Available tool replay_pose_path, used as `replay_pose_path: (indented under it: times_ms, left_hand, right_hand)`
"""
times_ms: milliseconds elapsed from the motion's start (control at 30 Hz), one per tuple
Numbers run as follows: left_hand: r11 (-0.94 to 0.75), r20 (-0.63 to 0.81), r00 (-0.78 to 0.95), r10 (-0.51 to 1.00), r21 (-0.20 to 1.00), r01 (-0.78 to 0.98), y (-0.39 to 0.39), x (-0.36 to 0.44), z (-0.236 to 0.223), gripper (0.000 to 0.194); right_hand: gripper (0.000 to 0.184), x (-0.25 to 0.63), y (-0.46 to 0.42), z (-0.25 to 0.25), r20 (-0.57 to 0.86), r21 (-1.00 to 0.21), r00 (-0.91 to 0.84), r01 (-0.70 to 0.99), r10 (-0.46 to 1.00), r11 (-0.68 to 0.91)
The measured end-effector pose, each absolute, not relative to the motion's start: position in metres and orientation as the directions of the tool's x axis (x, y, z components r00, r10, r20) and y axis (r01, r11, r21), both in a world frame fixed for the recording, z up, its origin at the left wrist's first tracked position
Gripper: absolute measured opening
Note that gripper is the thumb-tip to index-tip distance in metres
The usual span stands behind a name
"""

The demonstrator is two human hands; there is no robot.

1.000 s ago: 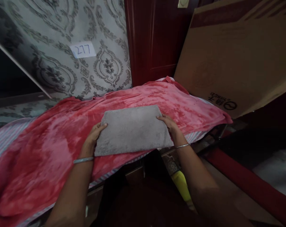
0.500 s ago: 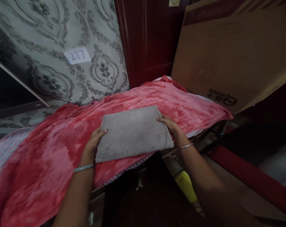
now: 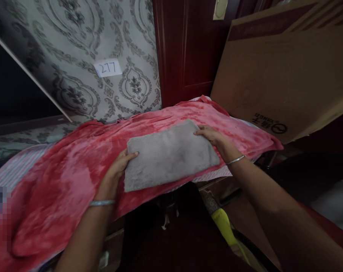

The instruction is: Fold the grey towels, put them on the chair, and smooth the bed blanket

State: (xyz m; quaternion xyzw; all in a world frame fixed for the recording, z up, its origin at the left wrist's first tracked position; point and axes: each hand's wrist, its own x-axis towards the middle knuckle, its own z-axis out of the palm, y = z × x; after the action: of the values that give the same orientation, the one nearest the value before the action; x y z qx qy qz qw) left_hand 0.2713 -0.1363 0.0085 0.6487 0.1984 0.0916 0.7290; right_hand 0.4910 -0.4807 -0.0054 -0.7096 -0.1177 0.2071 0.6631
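A flat, roughly rectangular piece of grey plush cloth (image 3: pixel 171 160) is held in front of me, over the red blanket. My left hand (image 3: pixel 122 163) grips its left side, with the thumb on top and the fingers underneath, out of sight. At the upper right corner, my right hand (image 3: pixel 210 136) pinches the cloth the same way. Beneath it, the pink-red plush blanket (image 3: pixel 72 166) spreads across a bed-like surface. Whether the cloth rests on the blanket or hangs just above it, I cannot tell. A bangle circles each wrist.
A large cardboard sheet or box (image 3: pixel 273 71) leans at the right, by a dark red door (image 3: pixel 185 49). On the patterned wall (image 3: pixel 83 90) is a paper marked 277 (image 3: pixel 109 68). A striped sheet (image 3: pixel 26 162) shows under the blanket. Something yellow (image 3: pixel 224 224) lies low at centre right.
The whole view has shifted, so the wall and door sit lower and further right. Both hands keep their hold on the grey cloth, whose right end appears slightly higher.
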Motion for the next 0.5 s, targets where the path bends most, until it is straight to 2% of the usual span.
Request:
replay_pose_path:
  times_ms: [167, 267, 333, 433, 500]
  left_hand:
    - [0.227, -0.115, 0.911, 0.395, 0.974, 0.025, -0.173, 0.259, 0.001, 0.057]
    - [0.308, -0.173, 0.909, 0.379, 0.95, 0.052, -0.191, 0.255, -0.019, 0.059]
    - [0.353, -0.211, 0.903, 0.375, 0.933, 0.071, -0.198, 0.253, -0.03, 0.057]
    - [0.372, -0.223, 0.894, 0.387, 0.925, 0.07, -0.202, 0.251, -0.034, 0.053]
    - [0.376, -0.222, 0.894, 0.389, 0.924, 0.066, -0.203, 0.249, -0.029, 0.051]
  right_hand:
    - [0.044, 0.507, -0.5, 0.012, -0.054, -0.981, 0.882, 0.041, 0.469, -0.189]
    - [0.041, 0.498, -0.5, -0.007, -0.112, -0.937, 0.929, 0.02, 0.353, -0.349]
    - [0.037, 0.492, -0.498, -0.021, -0.098, -0.913, 0.958, 0.022, 0.271, -0.407]
    - [0.035, 0.481, -0.502, -0.032, -0.01, -0.908, 0.985, 0.063, 0.171, -0.414]
    - [0.029, 0.467, -0.511, -0.033, 0.124, -0.902, 0.991, 0.133, 0.049, -0.411]
